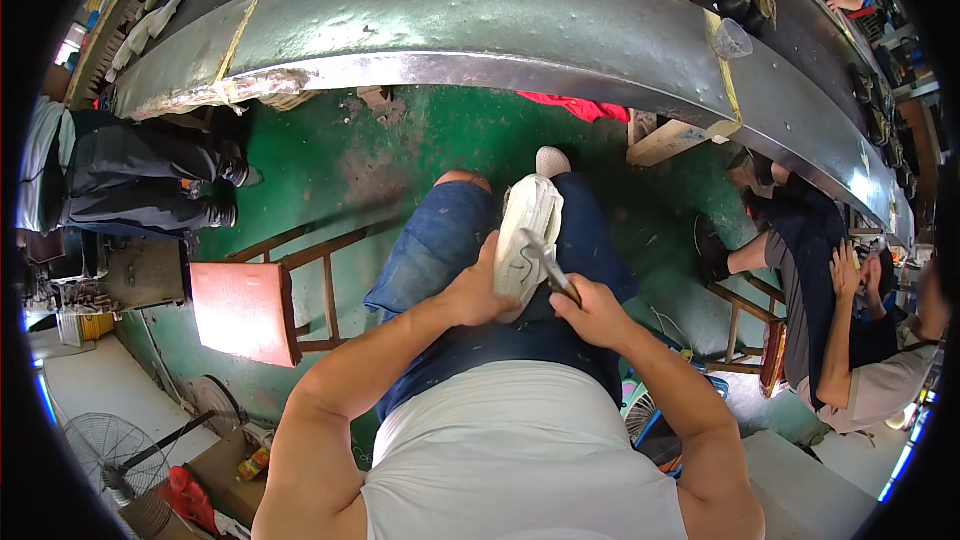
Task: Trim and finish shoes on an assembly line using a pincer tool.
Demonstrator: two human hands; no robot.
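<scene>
the left hand [470, 292] wraps its fingers around the heel of a white shoe [527, 236], bracing it on the lap so it sits firm. the right hand [590, 312] grips a tool [548, 268], its tip on the shoe just past those fingers.

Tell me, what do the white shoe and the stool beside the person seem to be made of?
White shoe: probably synthetic leather or fabric, matt, with visible stitched lines. Stool: wood, judging by its brown slatted legs; the flat reddish seat looks painted or covered.
</scene>
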